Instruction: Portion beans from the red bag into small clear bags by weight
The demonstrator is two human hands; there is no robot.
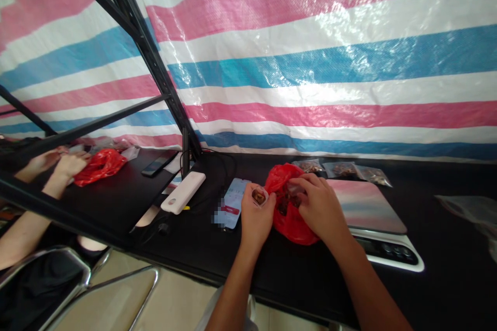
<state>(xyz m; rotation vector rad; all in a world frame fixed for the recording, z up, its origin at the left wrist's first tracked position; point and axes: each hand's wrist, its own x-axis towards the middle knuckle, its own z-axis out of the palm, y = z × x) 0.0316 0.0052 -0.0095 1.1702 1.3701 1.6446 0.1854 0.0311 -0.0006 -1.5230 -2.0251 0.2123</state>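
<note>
A small clear plastic bag with brown pieces in it is held upright, its mouth open, in my closed left hand. Beside it lies an open red plastic bag with dark brown dried pieces showing inside. My right hand reaches over the red bag's opening with its fingers curled together at the brown pieces. What its fingertips hold is too small to make out. Right of the red bag sits a kitchen scale with a shiny plate and a white base.
Several filled clear bags lie behind the scale. A phone and a white power bank with cables are to the left. Empty-looking plastic bags lie far right. Beyond a black metal frame, another person's hands work near a red bag.
</note>
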